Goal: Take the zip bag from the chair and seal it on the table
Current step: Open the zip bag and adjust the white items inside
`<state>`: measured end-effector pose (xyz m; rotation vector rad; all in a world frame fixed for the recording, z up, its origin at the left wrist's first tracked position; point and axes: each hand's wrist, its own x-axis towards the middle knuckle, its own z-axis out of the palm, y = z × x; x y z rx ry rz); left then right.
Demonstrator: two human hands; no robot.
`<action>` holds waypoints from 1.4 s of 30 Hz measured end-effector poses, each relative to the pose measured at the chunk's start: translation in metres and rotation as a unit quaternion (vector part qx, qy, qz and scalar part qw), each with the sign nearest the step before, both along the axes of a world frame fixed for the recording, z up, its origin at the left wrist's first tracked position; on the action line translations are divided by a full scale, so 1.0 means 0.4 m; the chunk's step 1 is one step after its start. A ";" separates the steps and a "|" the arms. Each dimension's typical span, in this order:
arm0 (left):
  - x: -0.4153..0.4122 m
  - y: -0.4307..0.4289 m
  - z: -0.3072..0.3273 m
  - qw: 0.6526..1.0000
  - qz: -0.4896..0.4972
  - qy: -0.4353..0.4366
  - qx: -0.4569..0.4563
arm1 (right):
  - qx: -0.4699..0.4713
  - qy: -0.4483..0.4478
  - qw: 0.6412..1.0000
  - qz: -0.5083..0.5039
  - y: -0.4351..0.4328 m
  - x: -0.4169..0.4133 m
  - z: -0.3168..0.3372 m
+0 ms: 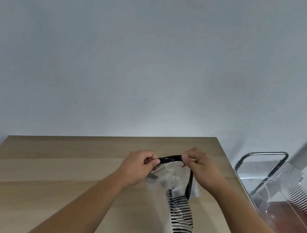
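A clear zip bag (173,180) with a black strip along its top lies on the wooden table (58,171), its mouth toward the far edge. Inside it is a black-and-white striped item (182,220). My left hand (140,167) pinches the left end of the black strip between thumb and fingers. My right hand (201,167) pinches the right end. The strip is stretched between the two hands, a little above the tabletop. A thin black cord hangs down from the right end across the bag.
A transparent ribbed chair (278,188) with a dark metal frame stands to the right of the table. A plain pale wall rises right behind the table's far edge. Reddish floor shows under the chair.
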<state>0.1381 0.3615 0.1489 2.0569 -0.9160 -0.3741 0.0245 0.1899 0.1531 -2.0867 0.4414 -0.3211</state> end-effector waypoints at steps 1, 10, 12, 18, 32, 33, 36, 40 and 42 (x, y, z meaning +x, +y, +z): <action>-0.003 -0.002 0.003 1.000 -0.004 0.016 -0.004 | -0.003 -0.001 1.000 -0.003 0.003 0.002 0.001; -0.046 -0.040 0.017 0.994 0.045 0.058 -0.079 | -0.058 -0.044 0.997 -0.004 0.019 -0.009 -0.024; -0.041 -0.040 0.016 0.993 0.046 0.064 -0.086 | -0.128 -0.057 0.990 -0.013 0.021 -0.021 -0.045; -0.031 -0.031 0.030 0.972 0.030 0.182 -0.145 | -0.193 -0.075 0.976 -0.066 0.009 -0.029 -0.074; 0.027 0.022 -0.004 0.988 -0.001 0.140 -0.065 | -0.002 -0.067 0.995 -0.077 0.012 0.020 -0.033; 0.026 0.021 -0.004 0.987 -0.003 0.145 -0.068 | -0.002 -0.063 0.995 -0.075 0.015 0.023 -0.034; 0.012 -0.001 0.002 0.991 -0.024 0.116 -0.055 | -0.024 -0.057 0.997 -0.052 0.022 0.032 -0.040; -0.010 -0.034 0.013 0.995 0.000 0.079 -0.064 | -0.052 -0.082 0.994 -0.041 0.037 0.024 -0.049; -0.015 -0.035 0.018 0.990 0.009 0.106 -0.087 | -0.132 -0.095 0.985 -0.048 0.037 0.008 -0.056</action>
